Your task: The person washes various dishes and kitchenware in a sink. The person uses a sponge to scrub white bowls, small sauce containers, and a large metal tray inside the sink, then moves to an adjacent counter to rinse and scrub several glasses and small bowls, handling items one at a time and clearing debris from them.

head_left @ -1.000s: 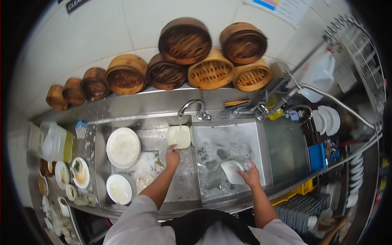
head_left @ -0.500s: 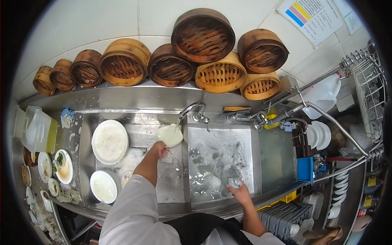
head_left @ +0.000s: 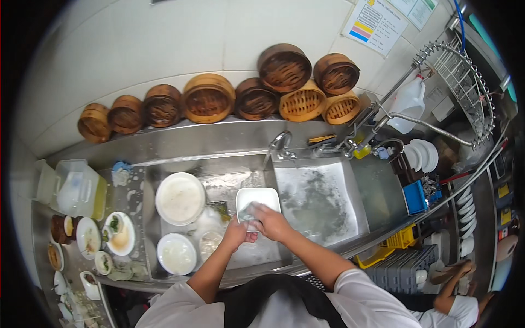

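My left hand [head_left: 236, 234] grips the near left edge of a white square bowl [head_left: 269, 195] above the left sink basin [head_left: 268, 256]. My right hand [head_left: 272, 224] is closed over a pale greyish scrubbing cloth or pad [head_left: 248, 211], pressed inside the bowl; its exact kind is blurred. To the left of my hands, a large stack of round white plates [head_left: 180, 198] stands in the same basin. Nearer to me sits a smaller stack of white dishes [head_left: 176, 254], with a clear glass-like bowl [head_left: 210, 244] beside it.
Sudsy water fills the right basin [head_left: 317, 199]. A faucet [head_left: 281, 141] rises behind the divider. Bamboo steamers [head_left: 208, 98] line the back ledge. Dishes with food scraps [head_left: 119, 234] lie on the left counter. At right are a spray hose [head_left: 432, 130], a blue bin [head_left: 414, 197] and another person's arm [head_left: 449, 284].
My left hand has brought the bowl nearer, away from the faucet. My right hand has left the right basin with the pad and now meets the bowl. The view has shifted.
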Demonstrator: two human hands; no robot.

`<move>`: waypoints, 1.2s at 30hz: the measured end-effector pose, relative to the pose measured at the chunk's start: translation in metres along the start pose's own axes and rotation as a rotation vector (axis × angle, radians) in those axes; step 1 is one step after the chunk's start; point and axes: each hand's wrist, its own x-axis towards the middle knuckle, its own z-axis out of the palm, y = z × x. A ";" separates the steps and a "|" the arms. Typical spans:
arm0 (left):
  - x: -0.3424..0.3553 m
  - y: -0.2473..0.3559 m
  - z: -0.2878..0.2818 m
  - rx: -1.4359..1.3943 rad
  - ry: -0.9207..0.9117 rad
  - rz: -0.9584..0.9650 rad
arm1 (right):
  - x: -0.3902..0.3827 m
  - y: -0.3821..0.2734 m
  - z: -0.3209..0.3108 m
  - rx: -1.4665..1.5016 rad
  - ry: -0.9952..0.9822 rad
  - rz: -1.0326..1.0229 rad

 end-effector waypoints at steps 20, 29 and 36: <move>-0.122 0.026 -0.155 -0.156 -0.162 -0.022 | 0.071 -0.149 0.115 -0.067 -0.069 -0.287; -0.078 0.071 -0.167 -0.037 -0.495 -0.357 | 0.004 -0.180 0.044 -0.236 -0.241 -0.007; -0.049 0.041 -0.119 -0.498 -0.501 0.216 | -0.020 -0.149 -0.004 0.863 0.205 0.221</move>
